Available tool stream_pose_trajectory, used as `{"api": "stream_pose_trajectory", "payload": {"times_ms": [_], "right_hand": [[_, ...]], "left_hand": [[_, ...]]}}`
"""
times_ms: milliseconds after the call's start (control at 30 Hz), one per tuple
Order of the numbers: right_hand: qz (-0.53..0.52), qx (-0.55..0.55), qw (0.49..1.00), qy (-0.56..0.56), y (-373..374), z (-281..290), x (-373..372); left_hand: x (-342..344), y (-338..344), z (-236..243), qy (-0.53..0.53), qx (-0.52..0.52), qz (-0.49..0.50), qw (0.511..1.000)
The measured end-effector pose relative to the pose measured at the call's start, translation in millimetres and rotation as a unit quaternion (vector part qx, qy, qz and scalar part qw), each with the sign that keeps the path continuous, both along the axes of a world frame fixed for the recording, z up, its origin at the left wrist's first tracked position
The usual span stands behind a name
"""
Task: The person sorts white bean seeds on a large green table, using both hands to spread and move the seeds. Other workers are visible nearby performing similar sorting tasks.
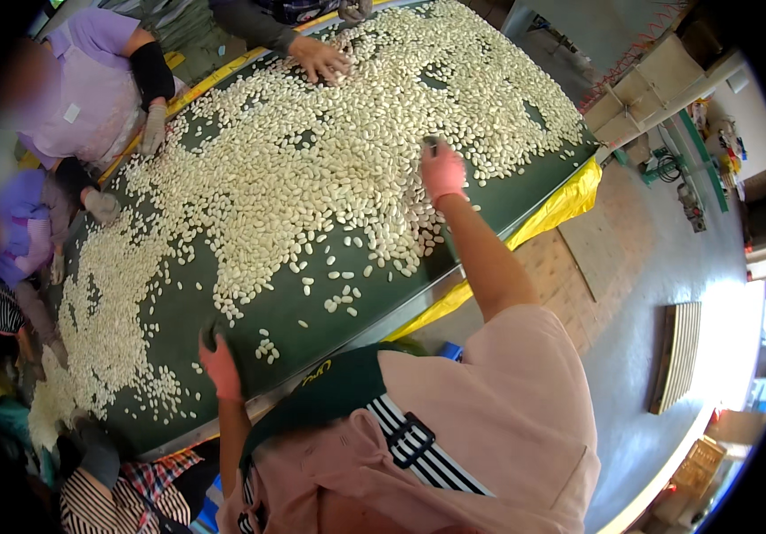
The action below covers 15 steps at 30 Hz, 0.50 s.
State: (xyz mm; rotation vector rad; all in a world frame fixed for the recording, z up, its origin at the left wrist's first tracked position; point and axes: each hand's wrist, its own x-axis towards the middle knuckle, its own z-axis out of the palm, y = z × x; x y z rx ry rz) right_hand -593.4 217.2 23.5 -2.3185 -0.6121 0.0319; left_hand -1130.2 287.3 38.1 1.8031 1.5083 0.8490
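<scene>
White oval pieces point(312, 178), shaped like cocoons or large beans, lie thickly spread over a dark green belt table point(267, 356). My right hand point(443, 173), in a pink glove with dark fingertips, reaches over the right part of the spread. Its fingers look curled in among the pieces; what they hold, if anything, is hidden. My left hand point(220, 367), gloved alike, is over bare green surface at the near edge. Its dark fingers look apart and hold nothing visible. A small cluster of pieces point(266, 347) lies to its right.
Across the table, a co-worker's bare hand point(319, 59) touches the pieces. Other gloved hands point(101, 206) rest along the left side. Yellow sheeting point(570, 200) hangs from the near right edge. A slatted pallet point(676, 356) stands on the floor at right.
</scene>
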Motion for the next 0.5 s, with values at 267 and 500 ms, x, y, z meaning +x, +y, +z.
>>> {"api": "stream_pose_trajectory", "payload": {"times_ms": [267, 500], "right_hand": [[0.037, -0.323, 0.945, -0.029, 5, -12, 126], [-0.03, 0.199, 0.917, 0.344, 28, -49, 89]], "left_hand": [[-113, -21, -34, 0.147, 0.004, 0.25, 0.957], [-107, -30, -29, 0.256, 0.047, 0.194, 0.946]]}}
